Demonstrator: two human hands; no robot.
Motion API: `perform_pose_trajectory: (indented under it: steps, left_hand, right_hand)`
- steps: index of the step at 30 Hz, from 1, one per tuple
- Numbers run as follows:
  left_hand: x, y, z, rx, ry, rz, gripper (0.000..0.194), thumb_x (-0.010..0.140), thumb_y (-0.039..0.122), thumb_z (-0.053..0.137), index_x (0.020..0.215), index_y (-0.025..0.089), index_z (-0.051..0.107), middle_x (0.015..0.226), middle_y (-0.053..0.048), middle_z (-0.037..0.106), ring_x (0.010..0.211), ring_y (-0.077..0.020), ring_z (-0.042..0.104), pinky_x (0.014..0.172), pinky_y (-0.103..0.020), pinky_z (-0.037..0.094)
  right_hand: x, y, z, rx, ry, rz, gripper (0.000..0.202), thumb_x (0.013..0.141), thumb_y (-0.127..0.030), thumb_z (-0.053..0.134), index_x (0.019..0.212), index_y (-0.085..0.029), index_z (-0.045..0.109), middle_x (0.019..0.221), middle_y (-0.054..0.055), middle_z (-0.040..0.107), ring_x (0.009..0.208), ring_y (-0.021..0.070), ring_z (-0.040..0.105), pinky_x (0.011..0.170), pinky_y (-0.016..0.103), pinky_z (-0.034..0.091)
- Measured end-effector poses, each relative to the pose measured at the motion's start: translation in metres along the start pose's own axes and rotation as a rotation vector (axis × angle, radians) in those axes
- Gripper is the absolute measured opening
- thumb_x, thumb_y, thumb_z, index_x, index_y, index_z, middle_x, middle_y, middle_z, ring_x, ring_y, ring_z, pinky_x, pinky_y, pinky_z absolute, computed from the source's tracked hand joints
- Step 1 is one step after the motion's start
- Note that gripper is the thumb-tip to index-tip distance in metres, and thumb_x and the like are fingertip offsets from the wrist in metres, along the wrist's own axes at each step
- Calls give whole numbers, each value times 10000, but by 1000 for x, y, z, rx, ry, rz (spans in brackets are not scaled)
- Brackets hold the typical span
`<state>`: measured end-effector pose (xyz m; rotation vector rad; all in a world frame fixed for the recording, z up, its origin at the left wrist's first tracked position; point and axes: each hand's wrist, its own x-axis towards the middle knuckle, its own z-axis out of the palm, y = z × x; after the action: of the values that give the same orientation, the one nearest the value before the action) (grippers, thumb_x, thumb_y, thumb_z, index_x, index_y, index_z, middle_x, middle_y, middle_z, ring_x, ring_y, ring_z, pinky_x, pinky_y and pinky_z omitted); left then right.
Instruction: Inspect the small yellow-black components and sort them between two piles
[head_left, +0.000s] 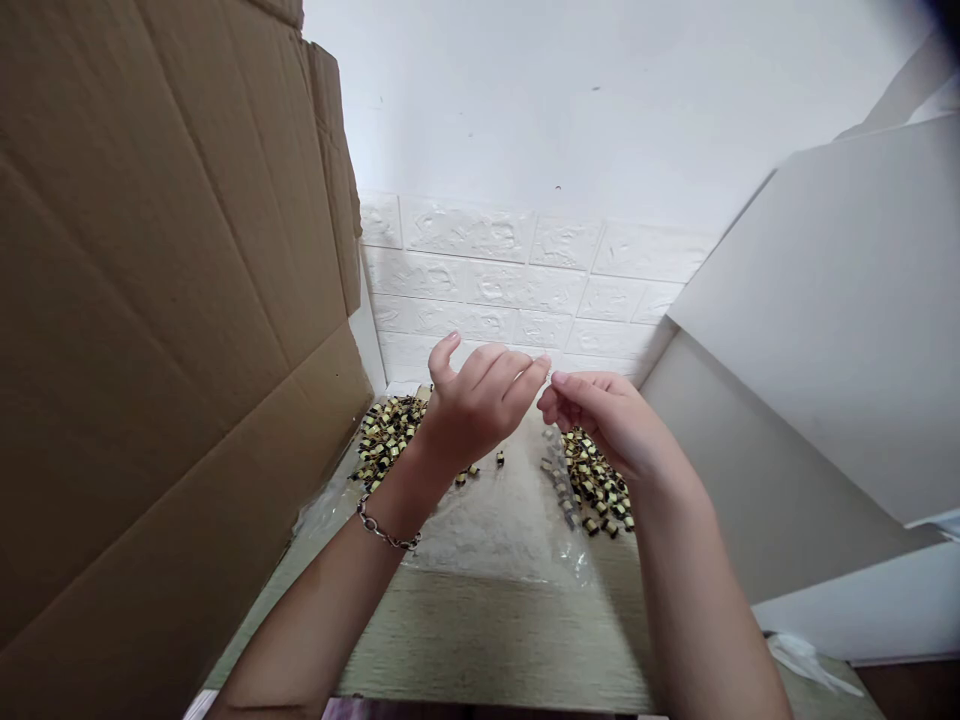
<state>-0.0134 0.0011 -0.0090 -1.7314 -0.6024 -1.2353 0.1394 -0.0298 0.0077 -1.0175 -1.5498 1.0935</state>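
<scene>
My left hand (484, 400), with a chain bracelet at the wrist, is raised over the table, palm down and thumb stretched out. Its fingertips point at my right hand (600, 410), whose thumb and fingers are pinched together; anything between them is too small to make out. The two hands nearly meet. Below them a clear plastic sheet (487, 535) lies on the table. Many small yellow and black parts (386, 435) are heaped behind my left hand, and another heap (596, 485) lies under my right hand. One single part (500, 459) sits between the heaps.
A tall brown cardboard sheet (172, 300) stands on the left. White panels (825, 300) close off the right side. At the back is a white brick-patterned wall (487, 250). The pale wooden table (495, 640) ends near the bottom, and a white strip (810, 660) lies at the lower right.
</scene>
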Motion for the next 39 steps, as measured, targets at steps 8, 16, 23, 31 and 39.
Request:
perform_pose_trajectory:
  steps: [8, 16, 23, 31, 39]
  left_hand:
    - [0, 0, -1, -5, -2, -1, 120, 775, 238, 532, 889, 221, 566, 744, 34, 632, 727, -117, 532, 961, -385, 161]
    - [2, -2, -3, 20, 11, 7, 84, 772, 242, 531, 846, 227, 568, 679, 47, 615, 651, -104, 511, 900, -353, 206]
    - [1, -6, -3, -17, -27, -25, 89, 776, 242, 527, 849, 225, 574, 672, 47, 610, 659, -106, 518, 912, -348, 179]
    - [0, -9, -1, -80, -65, -126, 127, 778, 304, 522, 846, 224, 595, 688, 24, 613, 679, -121, 522, 906, -366, 177]
    - [1, -8, -1, -255, -111, -271, 152, 778, 355, 521, 822, 237, 606, 704, 24, 612, 715, -121, 526, 898, -366, 188]
  right_hand:
    - [-1, -2, 5, -26, -29, 2, 302, 765, -376, 506, 617, -137, 617, 563, 15, 555, 501, 70, 394, 484, 202, 303]
    - [0, -1, 10, -14, -60, 8, 316, 770, -381, 508, 585, -139, 590, 543, 0, 531, 510, 69, 397, 496, 205, 298]
    - [0, 0, 13, -24, -65, -33, 308, 789, -340, 461, 568, -144, 549, 539, -15, 488, 524, 67, 392, 510, 207, 301]
    - [0, -6, 18, -105, 31, -79, 251, 734, -202, 412, 512, -142, 512, 508, -21, 465, 515, 65, 393, 503, 203, 301]
    - [1, -3, 16, -136, 152, -209, 246, 696, -157, 415, 452, -142, 441, 459, -34, 387, 486, 60, 334, 477, 210, 247]
